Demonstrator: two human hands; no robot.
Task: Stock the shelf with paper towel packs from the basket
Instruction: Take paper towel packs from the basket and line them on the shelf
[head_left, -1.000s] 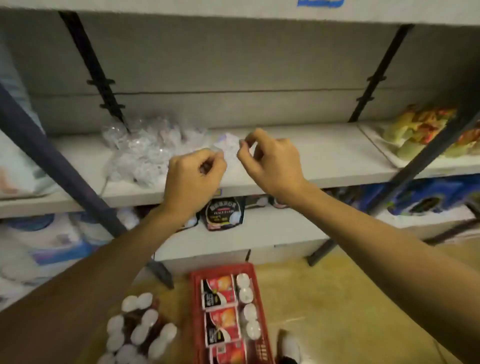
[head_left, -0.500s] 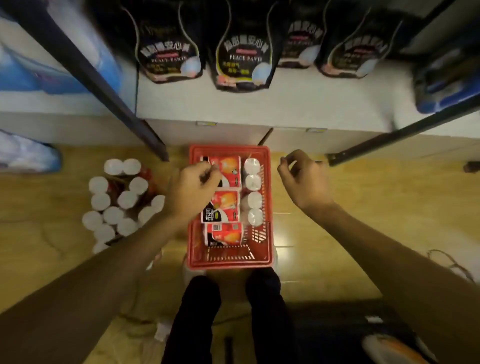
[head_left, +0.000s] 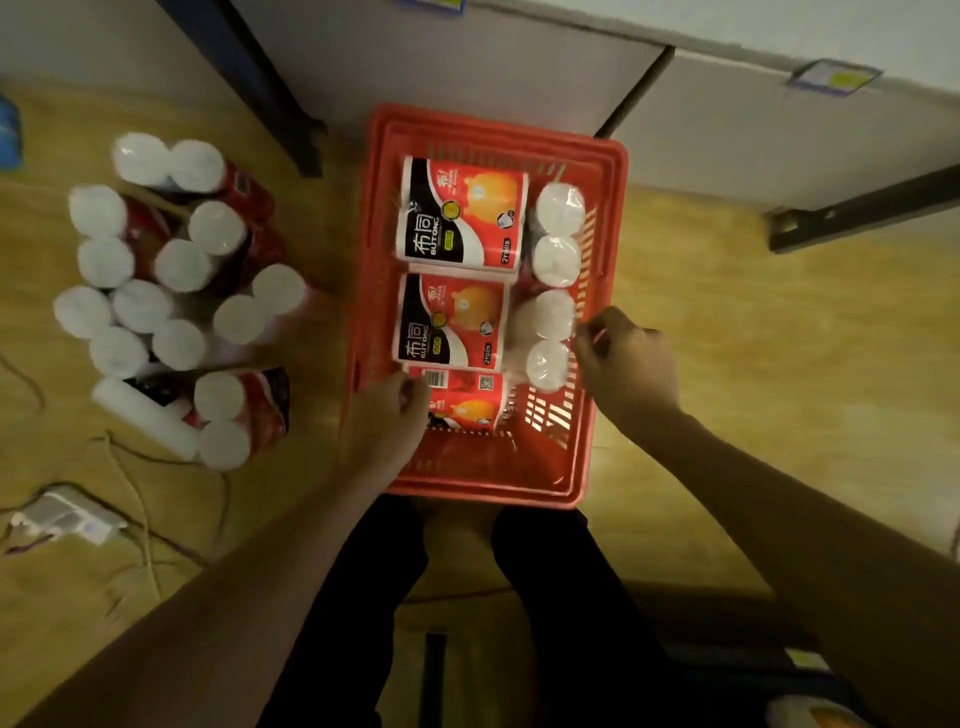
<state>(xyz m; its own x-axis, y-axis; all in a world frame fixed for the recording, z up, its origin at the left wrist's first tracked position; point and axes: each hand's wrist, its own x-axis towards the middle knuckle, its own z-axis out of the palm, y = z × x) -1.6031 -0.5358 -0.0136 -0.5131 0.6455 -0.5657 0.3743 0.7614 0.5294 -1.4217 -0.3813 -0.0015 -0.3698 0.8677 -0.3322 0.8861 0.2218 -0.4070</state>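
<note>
A red basket (head_left: 480, 470) stands on the floor below me. In its left half lie three red-and-black two-roll paper towel packs: a far pack (head_left: 462, 213), a middle pack (head_left: 452, 322) and a near pack (head_left: 467, 400). Two more packs (head_left: 553, 283) stand on end along its right wall, white roll ends up. My left hand (head_left: 387, 421) hangs over the basket's left rim with curled fingers against the near pack's left end; whether it grips the pack is hidden. My right hand (head_left: 626, 364) hovers at the right rim, fingers curled beside the nearest upright pack, holding nothing.
Several more towel packs (head_left: 171, 296) stand clustered on the wooden floor left of the basket. A power strip (head_left: 67, 517) and cables lie at the near left. The shelf's base panel (head_left: 493, 62) and dark uprights (head_left: 260, 78) run along the top. My dark-trousered legs (head_left: 467, 597) are below the basket.
My view swung from the shelf board down to the basket. Both hands came down from the shelf to the basket's sides, and the basket now looks much nearer.
</note>
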